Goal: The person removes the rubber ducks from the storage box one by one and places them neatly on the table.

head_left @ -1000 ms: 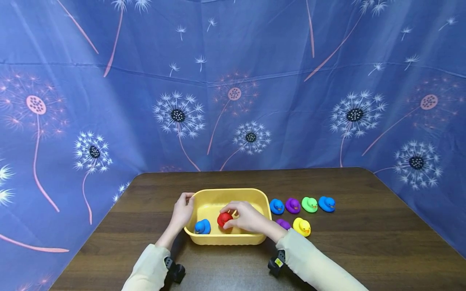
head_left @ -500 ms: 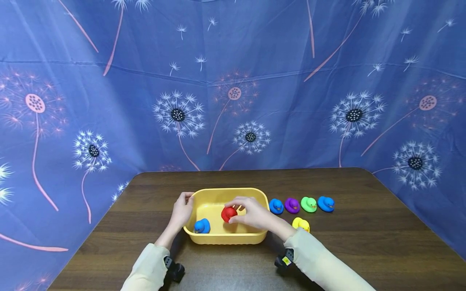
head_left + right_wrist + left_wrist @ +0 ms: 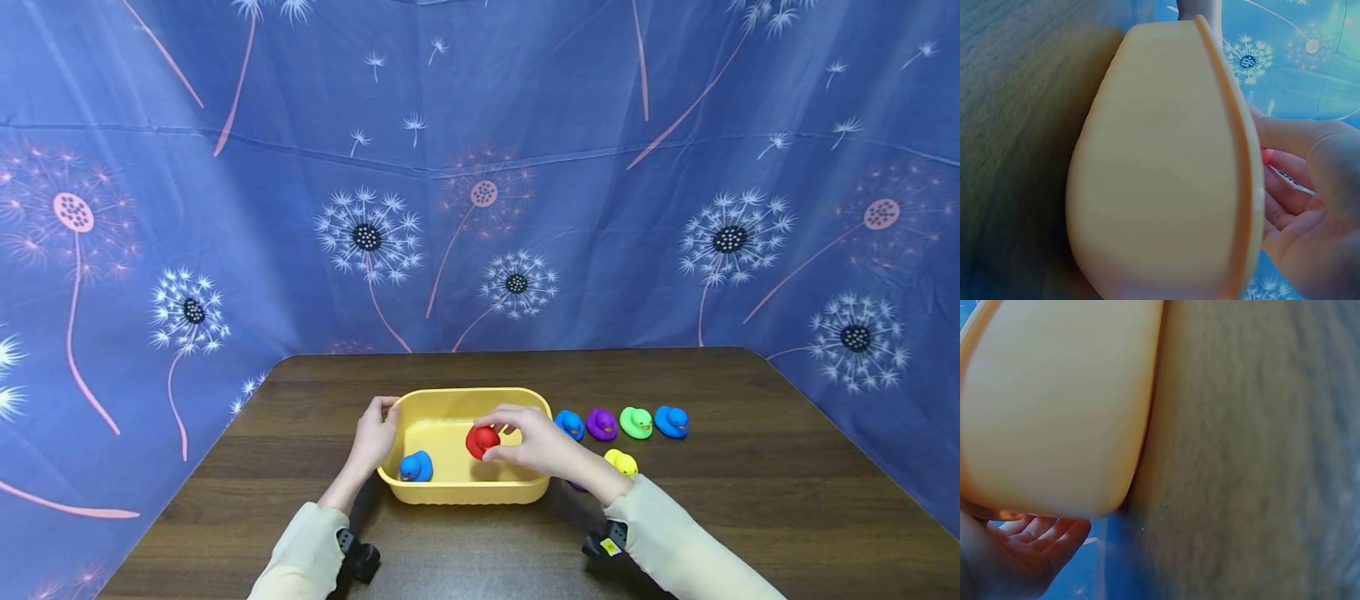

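Observation:
My left hand (image 3: 375, 433) grips the left end of a yellow plastic tub (image 3: 517, 495), its fingers bent at the rim. In the left wrist view, the fingers (image 3: 1054, 540) lie along the end of the tub, and the thumb is mostly hidden. Over the tub's inside, my right hand (image 3: 531, 442) pinches a red rubber duck (image 3: 482, 442) between thumb and fingers. Only a red sliver of the duck (image 3: 1266, 155) shows past the rim in the right wrist view. A blue rubber duck (image 3: 416, 467) sits in the tub's front left corner.
Right of the tub, a blue duck (image 3: 570, 425), a purple duck (image 3: 602, 424), a green duck (image 3: 636, 422) and another blue duck (image 3: 671, 422) form a row on the wooden table (image 3: 750, 500). A yellow duck (image 3: 621, 462) stands nearer, partly behind the right forearm.
My right hand has lifted the red duck and moved it to the right within the tub. The right forearm now covers most of the near purple duck. My left hand stays put.

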Demonstrator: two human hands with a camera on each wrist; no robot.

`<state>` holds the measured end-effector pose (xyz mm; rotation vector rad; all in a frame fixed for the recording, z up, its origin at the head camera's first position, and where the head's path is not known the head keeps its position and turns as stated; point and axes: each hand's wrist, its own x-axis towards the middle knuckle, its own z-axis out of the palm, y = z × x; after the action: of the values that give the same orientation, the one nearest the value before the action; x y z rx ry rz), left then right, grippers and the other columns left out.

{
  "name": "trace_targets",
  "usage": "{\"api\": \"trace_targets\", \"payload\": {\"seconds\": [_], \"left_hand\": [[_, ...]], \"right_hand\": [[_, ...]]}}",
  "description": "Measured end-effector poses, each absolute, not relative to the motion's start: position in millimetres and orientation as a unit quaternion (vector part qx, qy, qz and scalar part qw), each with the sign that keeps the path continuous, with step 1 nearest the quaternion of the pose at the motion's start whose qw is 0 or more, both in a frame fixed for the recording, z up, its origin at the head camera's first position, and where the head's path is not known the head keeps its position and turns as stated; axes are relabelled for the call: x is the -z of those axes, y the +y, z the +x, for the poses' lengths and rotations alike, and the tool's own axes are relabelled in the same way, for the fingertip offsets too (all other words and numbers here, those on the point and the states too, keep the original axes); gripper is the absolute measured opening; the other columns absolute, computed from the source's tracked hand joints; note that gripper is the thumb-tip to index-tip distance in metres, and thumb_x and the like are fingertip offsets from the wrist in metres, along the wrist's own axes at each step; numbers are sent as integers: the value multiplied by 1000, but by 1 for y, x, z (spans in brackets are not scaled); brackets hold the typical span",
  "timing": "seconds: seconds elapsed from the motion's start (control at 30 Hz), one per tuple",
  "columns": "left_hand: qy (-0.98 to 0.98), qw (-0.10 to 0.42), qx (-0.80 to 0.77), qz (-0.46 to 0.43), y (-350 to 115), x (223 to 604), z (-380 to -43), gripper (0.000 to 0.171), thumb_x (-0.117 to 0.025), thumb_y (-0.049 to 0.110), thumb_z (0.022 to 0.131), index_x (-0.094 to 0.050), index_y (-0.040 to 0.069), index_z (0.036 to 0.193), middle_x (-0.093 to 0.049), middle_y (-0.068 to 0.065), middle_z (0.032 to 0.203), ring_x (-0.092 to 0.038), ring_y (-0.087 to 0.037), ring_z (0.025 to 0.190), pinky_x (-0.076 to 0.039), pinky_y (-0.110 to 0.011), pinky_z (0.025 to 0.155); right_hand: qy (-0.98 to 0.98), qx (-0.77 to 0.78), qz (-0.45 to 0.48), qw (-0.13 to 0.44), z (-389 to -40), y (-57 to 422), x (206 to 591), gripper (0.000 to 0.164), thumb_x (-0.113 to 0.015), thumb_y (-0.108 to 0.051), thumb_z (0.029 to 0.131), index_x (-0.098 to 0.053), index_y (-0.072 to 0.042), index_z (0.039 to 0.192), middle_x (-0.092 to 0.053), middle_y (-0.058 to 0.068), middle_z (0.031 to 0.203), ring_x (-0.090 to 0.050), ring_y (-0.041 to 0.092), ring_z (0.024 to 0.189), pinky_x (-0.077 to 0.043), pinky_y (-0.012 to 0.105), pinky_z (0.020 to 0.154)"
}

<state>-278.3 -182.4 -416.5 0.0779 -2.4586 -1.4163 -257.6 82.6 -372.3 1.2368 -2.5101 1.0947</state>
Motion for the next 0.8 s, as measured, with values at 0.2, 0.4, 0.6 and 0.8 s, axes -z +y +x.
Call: {"api": "trace_targets", "payload": {"seconds": [0.2,0.4,0.6,0.8], "left_hand": [[-859,146,490,27,-183,418,-279,27,-42,9,97,-53,-7,117,-60,-24,111,-57,-34,104,-47,-45,88],[-860,144,489,28,-182,419,-279,27,-42,9,97,-53,-6,116,-60,-24,110,-57,-33,102,-48,-44,87],[-861,142,487,32,-183,419,-279,27,-41,10,98,-53,-6,116,-60,-23,109,-58,-32,99,-49,-42,85],[-861,147,487,33,-182,418,-279,26,-42,9,97,-53,-6,115,-60,-23,108,-58,-32,99,-48,-42,85]], "right_hand": [[-827,-359,423,93,-256,91,370,37,-78,-21,76,-68,-9,109,-69,-1,99,-60,10,87,-51,28,76],[-834,-358,411,88,-252,102,366,37,-78,-22,75,-68,-11,109,-69,-4,99,-60,6,87,-51,29,77],[-833,-353,413,102,-252,112,368,35,-78,-20,75,-68,-10,107,-70,-3,98,-61,7,86,-51,29,75],[-828,-352,419,126,-252,123,369,36,-78,-20,74,-68,-8,107,-70,-1,97,-62,10,85,-52,31,71]]}}
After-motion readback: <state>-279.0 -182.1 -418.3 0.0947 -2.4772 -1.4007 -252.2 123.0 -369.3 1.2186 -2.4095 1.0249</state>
